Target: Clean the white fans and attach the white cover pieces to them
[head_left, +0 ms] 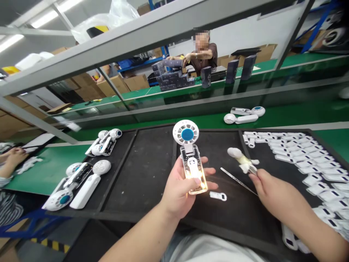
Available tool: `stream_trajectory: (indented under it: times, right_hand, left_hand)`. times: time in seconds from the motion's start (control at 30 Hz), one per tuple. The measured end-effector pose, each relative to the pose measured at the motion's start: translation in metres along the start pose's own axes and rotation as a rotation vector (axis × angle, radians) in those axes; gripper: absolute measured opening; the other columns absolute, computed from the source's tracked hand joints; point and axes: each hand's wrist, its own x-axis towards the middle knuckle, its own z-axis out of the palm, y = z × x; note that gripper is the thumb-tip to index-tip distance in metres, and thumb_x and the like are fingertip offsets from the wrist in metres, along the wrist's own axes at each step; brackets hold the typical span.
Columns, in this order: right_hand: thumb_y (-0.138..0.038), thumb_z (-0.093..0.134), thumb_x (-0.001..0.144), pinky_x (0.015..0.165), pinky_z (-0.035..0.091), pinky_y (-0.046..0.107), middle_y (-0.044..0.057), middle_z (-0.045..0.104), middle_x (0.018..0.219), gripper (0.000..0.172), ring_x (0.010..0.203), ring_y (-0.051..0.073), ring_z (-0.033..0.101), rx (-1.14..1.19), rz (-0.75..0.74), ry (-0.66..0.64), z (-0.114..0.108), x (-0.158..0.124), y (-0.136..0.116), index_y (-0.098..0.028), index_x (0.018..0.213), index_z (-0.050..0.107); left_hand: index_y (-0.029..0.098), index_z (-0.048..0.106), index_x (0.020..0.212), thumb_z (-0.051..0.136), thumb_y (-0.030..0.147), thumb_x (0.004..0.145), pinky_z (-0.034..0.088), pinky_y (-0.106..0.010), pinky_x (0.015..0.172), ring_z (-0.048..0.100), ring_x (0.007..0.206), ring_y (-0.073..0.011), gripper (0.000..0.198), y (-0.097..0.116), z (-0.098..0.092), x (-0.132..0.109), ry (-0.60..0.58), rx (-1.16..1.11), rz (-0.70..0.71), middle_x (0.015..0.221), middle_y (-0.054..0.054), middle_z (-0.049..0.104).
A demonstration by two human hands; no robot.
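Note:
Upright in my left hand (178, 189) is a white handheld fan (187, 134) with a blue round centre. Its handle is open, showing a circuit board with glowing yellow lights, and my thumb presses on its lower part. My right hand (268, 191) pinches a small tool wrapped in white and pale yellow material (243, 160), held above the black tray (147, 174). A small white cover piece (218, 196) lies below my left fingers. Between my hands, a thin white strip (237, 179) rests on the tray.
Many white cover pieces (313, 156) fill the tray's right side. Fan units (85, 191) lie at the left, and more fans (244, 115) sit on the green bench beyond. A person (205, 54) handles dark boxes (174, 78) across a metal rail. Another person's hands (16, 156) show at far left.

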Motion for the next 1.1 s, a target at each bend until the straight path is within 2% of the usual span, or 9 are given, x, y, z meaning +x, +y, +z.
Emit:
stream_trajectory:
  times: [0.1, 0.2, 0.33, 0.47, 0.63, 0.77, 0.9, 1.0, 1.1]
  right_hand:
    - [-0.036, 0.036, 0.099, 0.048, 0.018, 0.029, 0.002, 0.055, 0.055, 0.026, 0.05, 0.022, 0.059, -0.111, 0.065, -0.224, 0.016, 0.01, 0.012, -0.023, 0.076, 0.043]
    - [-0.037, 0.032, 0.101, 0.049, 0.02, 0.03, 0.004, 0.059, 0.059, 0.03, 0.051, 0.021, 0.06, -0.099, 0.104, -0.325, 0.022, 0.011, 0.014, -0.022, 0.081, 0.048]
    - [-0.038, 0.03, 0.102, 0.049, 0.022, 0.031, 0.005, 0.061, 0.06, 0.033, 0.051, 0.022, 0.06, -0.073, 0.14, -0.341, 0.023, 0.01, 0.014, -0.02, 0.084, 0.052]
    - [-0.035, 0.031, 0.102, 0.05, 0.024, 0.031, 0.007, 0.065, 0.067, 0.032, 0.057, 0.022, 0.063, -0.073, 0.105, -0.346, 0.023, 0.009, 0.011, -0.02, 0.084, 0.053]
    - [-0.031, 0.035, 0.101, 0.053, 0.029, 0.032, 0.011, 0.068, 0.078, 0.029, 0.066, 0.025, 0.069, -0.114, 0.052, -0.314, 0.022, 0.008, 0.001, -0.018, 0.087, 0.057]
    - [-0.024, 0.04, 0.099, 0.053, 0.035, 0.03, 0.012, 0.069, 0.076, 0.026, 0.066, 0.026, 0.071, -0.067, 0.007, -0.239, 0.023, 0.008, -0.006, -0.016, 0.089, 0.062]
    - [-0.019, 0.039, 0.097, 0.054, 0.04, 0.032, 0.013, 0.069, 0.074, 0.027, 0.065, 0.028, 0.071, -0.001, -0.018, -0.118, 0.037, 0.012, -0.005, -0.017, 0.089, 0.065]
    - [-0.017, 0.042, 0.094, 0.053, 0.041, 0.032, 0.012, 0.07, 0.074, 0.024, 0.064, 0.029, 0.071, 0.039, -0.026, -0.057, 0.052, 0.016, -0.004, -0.018, 0.09, 0.067]
    - [-0.014, 0.041, 0.093, 0.056, 0.044, 0.033, 0.012, 0.071, 0.075, 0.027, 0.065, 0.029, 0.071, 0.061, 0.005, -0.028, 0.057, 0.018, -0.007, -0.019, 0.09, 0.068]
  left_hand:
    - [0.017, 0.057, 0.101, 0.066, 0.015, 0.072, 0.057, -0.029, 0.055, 0.066, 0.073, -0.0178, 0.031, -0.002, 0.001, 0.0, 0.016, -0.018, 0.012, 0.097, -0.006, 0.066]
    - [0.017, 0.054, 0.096, 0.063, 0.018, 0.076, 0.052, -0.025, 0.049, 0.06, 0.063, -0.0133, 0.021, -0.007, 0.003, 0.002, 0.062, -0.015, 0.019, 0.089, -0.003, 0.064]
    - [0.018, 0.053, 0.095, 0.065, 0.019, 0.075, 0.052, -0.027, 0.049, 0.06, 0.063, -0.0136, 0.024, -0.009, 0.004, 0.003, 0.081, 0.029, 0.027, 0.091, -0.003, 0.063]
    - [0.018, 0.053, 0.098, 0.066, 0.02, 0.074, 0.053, -0.028, 0.05, 0.06, 0.065, -0.0141, 0.028, -0.006, 0.005, 0.005, 0.113, 0.07, 0.001, 0.093, -0.004, 0.063]
    - [0.018, 0.053, 0.099, 0.068, 0.021, 0.069, 0.053, -0.028, 0.048, 0.059, 0.063, -0.0143, 0.033, 0.002, 0.002, 0.024, 0.172, 0.172, -0.03, 0.092, -0.004, 0.063]
    - [0.018, 0.054, 0.101, 0.067, 0.023, 0.07, 0.053, -0.029, 0.048, 0.059, 0.063, -0.0145, 0.034, 0.006, -0.011, 0.058, 0.225, 0.308, -0.108, 0.093, -0.005, 0.064]
    - [0.016, 0.055, 0.107, 0.065, 0.024, 0.079, 0.053, -0.029, 0.051, 0.059, 0.063, -0.014, 0.031, 0.01, -0.021, 0.115, 0.248, 0.444, -0.154, 0.092, -0.007, 0.064]
    - [0.014, 0.057, 0.112, 0.062, 0.031, 0.091, 0.055, -0.029, 0.059, 0.06, 0.069, -0.0137, 0.027, 0.019, -0.018, 0.166, 0.328, 0.564, -0.142, 0.093, -0.006, 0.063]
    - [0.014, 0.059, 0.116, 0.059, 0.036, 0.095, 0.057, -0.033, 0.071, 0.063, 0.083, -0.0162, 0.031, 0.044, -0.009, 0.21, 0.405, 0.677, -0.081, 0.104, -0.007, 0.064]
